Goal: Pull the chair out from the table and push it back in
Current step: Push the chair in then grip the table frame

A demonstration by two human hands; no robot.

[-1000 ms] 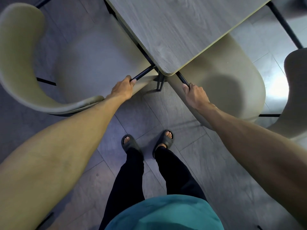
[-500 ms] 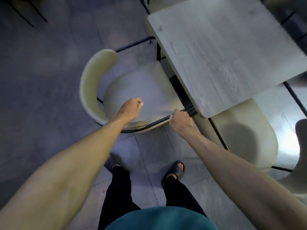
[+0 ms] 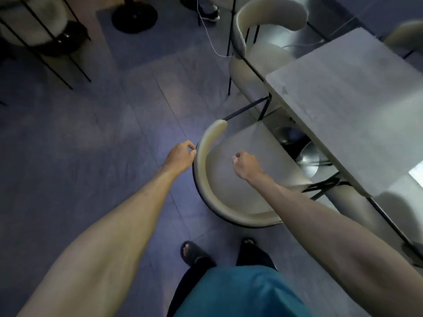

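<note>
Your left grip (image 3: 180, 154) pinches the outer rim of the chair (image 3: 207, 179) backrest, your right grip (image 3: 246, 163) is clenched on nothing above its seat, chair standing between your 2 arms, seat front at the worktop (image 3: 354, 110) edge, backrest curving toward you.

I am seeing the chair (image 3: 201, 177) showing a smooth, matt cream padded back on thin black metal rods, the table (image 3: 354, 106) showing matt grey wood grain.

second chair (image 3: 270, 7), white cable (image 3: 215, 50), black round base (image 3: 134, 17)
</note>
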